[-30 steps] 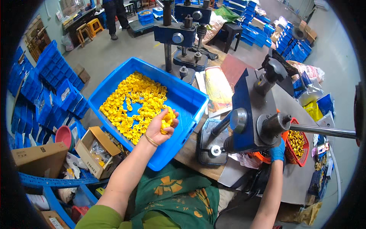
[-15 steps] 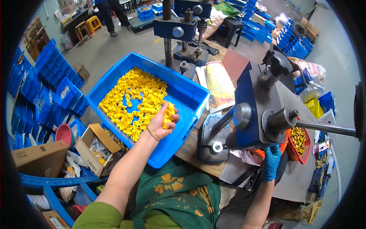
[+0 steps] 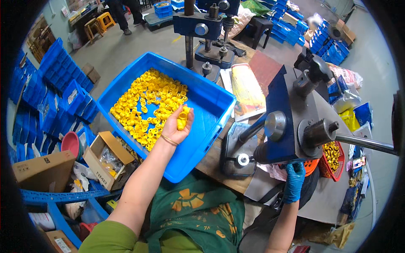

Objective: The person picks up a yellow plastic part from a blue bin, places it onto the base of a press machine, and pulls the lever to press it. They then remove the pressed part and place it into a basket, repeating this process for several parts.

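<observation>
My bare left hand [image 3: 177, 127] is palm up over a blue plastic bin [image 3: 209, 98], its fingers curled round a few small yellow plastic caps [image 3: 182, 119]. Many more loose yellow caps [image 3: 148, 90] cover the bin's floor, mostly toward its left and far sides. In a blue glove, my right hand [image 3: 295, 179] is below the head of a blue hand press [image 3: 280, 118], its fingers bent in. Whatever they hold, if anything, is hidden. Just behind that glove lies an orange basket or tray [image 3: 311, 166], mostly covered by the press and the hand.
The press's steel lever [image 3: 365, 143] reaches out to the right. Beside it a red basket [image 3: 337, 172] holds yellow pieces. Two more presses [image 3: 197, 27] stand beyond the bin. An open carton [image 3: 109, 160] and stacked blue crates [image 3: 63, 71] are at the left.
The view has shifted slightly. My left hand has turned its palm further up, with the caps resting in its fingers. My gloved right hand has drawn a little left and its fingers have bent in.
</observation>
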Demonstrator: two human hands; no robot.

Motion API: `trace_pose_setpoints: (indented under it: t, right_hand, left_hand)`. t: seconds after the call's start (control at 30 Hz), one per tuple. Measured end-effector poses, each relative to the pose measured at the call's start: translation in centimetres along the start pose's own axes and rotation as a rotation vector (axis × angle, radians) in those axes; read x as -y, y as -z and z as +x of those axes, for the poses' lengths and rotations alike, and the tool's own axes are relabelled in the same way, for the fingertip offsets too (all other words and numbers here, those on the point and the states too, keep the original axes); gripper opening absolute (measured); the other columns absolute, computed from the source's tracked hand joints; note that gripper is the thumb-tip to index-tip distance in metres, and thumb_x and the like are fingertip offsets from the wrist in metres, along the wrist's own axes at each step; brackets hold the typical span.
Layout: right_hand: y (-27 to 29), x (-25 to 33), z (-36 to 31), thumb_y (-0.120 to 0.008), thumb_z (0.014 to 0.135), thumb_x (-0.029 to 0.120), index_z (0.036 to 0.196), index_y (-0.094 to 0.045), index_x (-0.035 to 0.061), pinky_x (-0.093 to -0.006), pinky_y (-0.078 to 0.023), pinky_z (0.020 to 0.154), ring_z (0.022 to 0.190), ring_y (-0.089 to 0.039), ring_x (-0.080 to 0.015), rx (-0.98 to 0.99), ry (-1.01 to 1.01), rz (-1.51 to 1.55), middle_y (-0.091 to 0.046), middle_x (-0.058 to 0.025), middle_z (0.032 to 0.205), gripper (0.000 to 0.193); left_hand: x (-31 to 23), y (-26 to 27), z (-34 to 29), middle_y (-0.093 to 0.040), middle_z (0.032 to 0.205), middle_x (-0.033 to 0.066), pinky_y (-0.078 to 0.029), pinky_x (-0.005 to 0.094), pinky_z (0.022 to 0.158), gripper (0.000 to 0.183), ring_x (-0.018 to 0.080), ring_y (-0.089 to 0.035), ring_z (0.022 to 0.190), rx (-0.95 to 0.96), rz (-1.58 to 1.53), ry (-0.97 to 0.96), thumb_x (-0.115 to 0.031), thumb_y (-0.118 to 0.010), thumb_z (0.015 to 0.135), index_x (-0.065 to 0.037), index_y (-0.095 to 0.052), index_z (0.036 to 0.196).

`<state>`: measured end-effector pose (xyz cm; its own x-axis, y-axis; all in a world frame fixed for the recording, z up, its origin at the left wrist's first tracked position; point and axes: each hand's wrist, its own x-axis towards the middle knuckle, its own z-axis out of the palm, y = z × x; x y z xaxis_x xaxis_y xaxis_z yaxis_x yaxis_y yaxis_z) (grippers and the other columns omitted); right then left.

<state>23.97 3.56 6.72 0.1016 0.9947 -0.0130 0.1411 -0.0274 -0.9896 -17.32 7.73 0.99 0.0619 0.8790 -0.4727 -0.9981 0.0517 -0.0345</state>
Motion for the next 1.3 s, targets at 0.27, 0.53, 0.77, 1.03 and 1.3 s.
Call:
trace_pose_setpoints:
  t: [0.27,0.53,0.77,1.03,1.3]
  right_hand:
    - [-0.2,-0.2,-0.3,-0.057,0.079,0.001,0.099,-0.056,0.0031,-0.0233,-0.042,0.07,0.077,-0.051,-0.0086,-0.02,0.005,0.015,-0.058,0.0004,0.089,0.02]
    - [-0.7,0.6,-0.5,-0.055,0.08,0.002,0.088,-0.055,0.0053,-0.0226,-0.04,0.068,0.076,-0.049,-0.0069,-0.015,0.012,-0.051,-0.055,0.0025,0.084,0.009]
    - [-1.6,0.9,-1.3,-0.056,0.081,0.0,0.099,-0.057,0.0003,-0.0233,-0.045,0.07,0.075,-0.054,-0.0109,0.032,-0.032,0.124,-0.058,-0.0036,0.086,0.018]
    - [-1.0,0.0,-2.4,-0.057,0.081,0.0,0.103,-0.056,-0.0001,-0.0234,-0.046,0.071,0.078,-0.055,-0.011,0.002,-0.075,0.142,-0.059,-0.0043,0.092,0.022]
    - [-1.8,-0.7,-2.3,-0.057,0.081,0.001,0.104,-0.056,0.0002,-0.0239,-0.046,0.072,0.078,-0.055,-0.0112,0.082,-0.061,0.174,-0.059,-0.0041,0.092,0.023]
  left_hand:
    - [0.8,-0.5,-1.5,-0.051,0.087,0.0083,-0.034,0.0147,0.039,0.029,0.0095,-0.046,0.06,0.059,0.165,0.079,-0.032,-0.053,0.086,-0.008,-0.048,0.102]
    - [8.9,-4.1,-6.1,-0.05,0.075,0.0026,-0.027,0.0148,0.035,0.029,0.006,-0.041,0.049,0.076,0.9,-0.004,-0.033,-0.05,0.088,-0.008,-0.05,0.102]
    - [16.3,1.7,-4.9,-0.053,0.067,0.004,-0.039,0.0242,0.049,0.018,0.0133,-0.05,0.054,0.253,1.804,-0.417,-0.021,-0.063,0.079,-0.006,-0.062,0.09]
    - [16.9,2.5,-2.8,-0.053,0.078,0.0104,-0.046,0.0366,0.061,0.024,0.0296,-0.057,0.07,0.537,2.193,-0.738,-0.026,-0.066,0.074,-0.012,-0.06,0.093]
    - [17.0,2.0,-2.7,-0.051,0.081,0.0099,-0.047,0.0386,0.061,0.021,0.0313,-0.056,0.071,0.632,2.365,-0.763,-0.026,-0.065,0.074,-0.01,-0.057,0.086]
